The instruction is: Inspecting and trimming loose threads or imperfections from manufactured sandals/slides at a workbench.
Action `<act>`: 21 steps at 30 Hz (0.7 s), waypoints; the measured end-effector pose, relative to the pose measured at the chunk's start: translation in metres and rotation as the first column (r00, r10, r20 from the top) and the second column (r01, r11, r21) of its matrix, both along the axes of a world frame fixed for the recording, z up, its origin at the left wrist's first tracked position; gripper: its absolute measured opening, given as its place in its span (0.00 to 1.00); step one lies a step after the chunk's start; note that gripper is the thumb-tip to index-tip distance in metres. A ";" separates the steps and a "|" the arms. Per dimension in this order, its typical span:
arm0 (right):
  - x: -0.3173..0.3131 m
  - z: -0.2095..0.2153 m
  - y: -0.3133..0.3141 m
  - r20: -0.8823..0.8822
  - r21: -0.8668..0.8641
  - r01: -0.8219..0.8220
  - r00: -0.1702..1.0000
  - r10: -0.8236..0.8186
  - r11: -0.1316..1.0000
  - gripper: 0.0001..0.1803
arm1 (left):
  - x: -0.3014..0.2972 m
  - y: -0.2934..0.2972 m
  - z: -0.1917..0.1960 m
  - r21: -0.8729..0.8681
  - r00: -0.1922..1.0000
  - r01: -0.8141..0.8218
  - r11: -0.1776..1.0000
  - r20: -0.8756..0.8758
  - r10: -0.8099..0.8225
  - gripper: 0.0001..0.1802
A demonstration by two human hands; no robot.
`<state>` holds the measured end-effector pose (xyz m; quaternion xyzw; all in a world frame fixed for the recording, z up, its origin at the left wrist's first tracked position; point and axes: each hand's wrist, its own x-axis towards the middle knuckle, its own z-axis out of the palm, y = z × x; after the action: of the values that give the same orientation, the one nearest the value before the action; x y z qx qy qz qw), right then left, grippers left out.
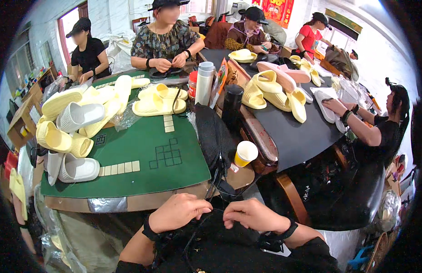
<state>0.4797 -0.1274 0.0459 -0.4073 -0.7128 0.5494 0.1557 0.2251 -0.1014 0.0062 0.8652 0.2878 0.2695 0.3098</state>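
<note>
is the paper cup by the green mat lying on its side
No, the white paper cup with a yellow inside stands upright, mouth up, on the brown table edge right of the green felt mat.

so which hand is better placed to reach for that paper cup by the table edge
Right, probably. The right hand sits almost directly below the paper cup, while the left hand lies further to the left. Both hands are pinching a thin black cord, so either would have to let go first.

green-topped table (142, 168) with yellow slippers (158, 104), paper cup (245, 153)
</note>
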 end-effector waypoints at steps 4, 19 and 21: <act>0.026 0.024 0.000 -0.017 -0.167 0.114 0.993 -0.119 0.979 0.09 | -0.008 -0.001 0.004 -0.081 0.997 -0.057 0.995 0.041 0.060 0.08; 0.213 0.143 0.130 -0.536 0.803 0.537 0.466 -0.704 -0.256 0.09 | -0.106 -0.008 -0.026 -0.304 0.761 -0.559 0.771 0.181 0.623 0.11; 0.245 0.151 0.179 -0.579 0.815 0.356 0.489 -0.653 -0.457 0.11 | -0.120 -0.010 -0.039 -0.282 0.673 -0.664 0.692 0.177 0.718 0.12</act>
<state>0.7244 0.0519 0.1967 -0.5103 -0.5613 -0.3360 0.5583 0.1048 -0.1112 -0.0325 0.6103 0.5741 0.4540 0.3032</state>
